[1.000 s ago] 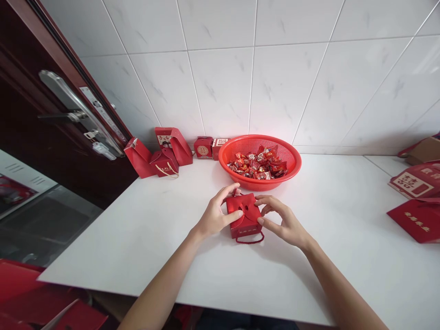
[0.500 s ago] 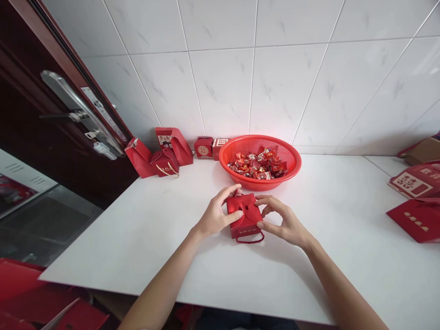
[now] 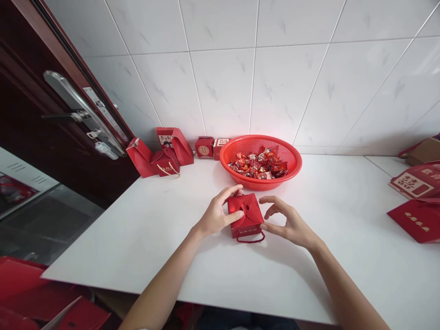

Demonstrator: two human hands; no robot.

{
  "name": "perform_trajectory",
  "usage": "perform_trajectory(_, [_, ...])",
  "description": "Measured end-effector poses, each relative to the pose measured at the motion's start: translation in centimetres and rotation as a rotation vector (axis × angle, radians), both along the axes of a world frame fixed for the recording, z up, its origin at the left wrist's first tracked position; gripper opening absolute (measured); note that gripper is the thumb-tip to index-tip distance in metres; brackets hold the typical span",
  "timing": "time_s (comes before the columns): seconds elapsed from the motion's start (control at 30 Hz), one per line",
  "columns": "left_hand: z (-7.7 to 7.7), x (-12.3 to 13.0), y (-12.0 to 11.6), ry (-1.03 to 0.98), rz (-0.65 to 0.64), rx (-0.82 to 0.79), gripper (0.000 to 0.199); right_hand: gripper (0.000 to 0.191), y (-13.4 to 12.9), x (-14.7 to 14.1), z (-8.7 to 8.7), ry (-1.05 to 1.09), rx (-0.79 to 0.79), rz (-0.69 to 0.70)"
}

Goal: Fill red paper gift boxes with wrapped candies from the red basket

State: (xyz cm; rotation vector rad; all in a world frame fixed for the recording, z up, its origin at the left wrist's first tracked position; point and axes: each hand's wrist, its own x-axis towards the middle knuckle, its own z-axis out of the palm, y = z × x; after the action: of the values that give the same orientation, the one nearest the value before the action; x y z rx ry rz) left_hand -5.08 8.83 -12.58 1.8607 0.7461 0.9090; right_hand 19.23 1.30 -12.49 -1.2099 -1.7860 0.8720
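A small red box (image 3: 250, 220) with folded top flaps, two holes and a dark red cord handle rests on the white table (image 3: 144, 238). My left hand (image 3: 218, 213) grips its left side, thumb pressing on the top flap and fingers behind at the far left corner. On the box's right, my right hand (image 3: 288, 222) has its thumb and fingers apart, the thumb tip at or very near the front right corner. Just behind the box is a red plastic basket (image 3: 264, 184) holding many red-wrapped candies (image 3: 259, 164).
Several red gift boxes (image 3: 166, 160) stand at the back left, with two small ones (image 3: 204, 147) beside the basket. More red boxes (image 3: 415, 220) sit at the right edge. A dark door (image 3: 20, 91) is at the left; a tiled wall (image 3: 220, 87) stands behind.
My right hand has moved slightly right, its fingers coming off the box's top right edge and spreading wider. My left hand keeps its hold; the top flaps lie a little flatter.
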Motion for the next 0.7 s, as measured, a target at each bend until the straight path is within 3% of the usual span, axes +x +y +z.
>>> perform_trajectory(0.23, [0.0, 0.1, 0.0, -0.020, 0.004, 0.021, 0.057, 0.044, -3.1, -1.0, -1.4, -0.049, -0.186, -0.155])
perform_trajectory(0.33, [-0.1, 0.2, 0.0, -0.028, 0.009, 0.026, 0.057, 0.043, -4.3, -2.2, -2.5, 0.018, -0.200, -0.232])
perform_trajectory(0.43, [-0.1, 0.2, 0.0, -0.032, 0.017, 0.025, 0.057, 0.042, -5.1, -3.3, -2.6, 0.146, -0.208, -0.299])
perform_trajectory(0.6, [0.0, 0.3, -0.1, -0.033, 0.023, 0.035, 0.057, 0.043, -5.8, -3.8, -0.3, 0.332, -0.287, -0.136])
perform_trajectory(0.7, [0.0, 0.3, -0.1, -0.036, 0.030, 0.048, 0.057, 0.035, -5.9, -4.1, 0.1, 0.248, -0.211, -0.108])
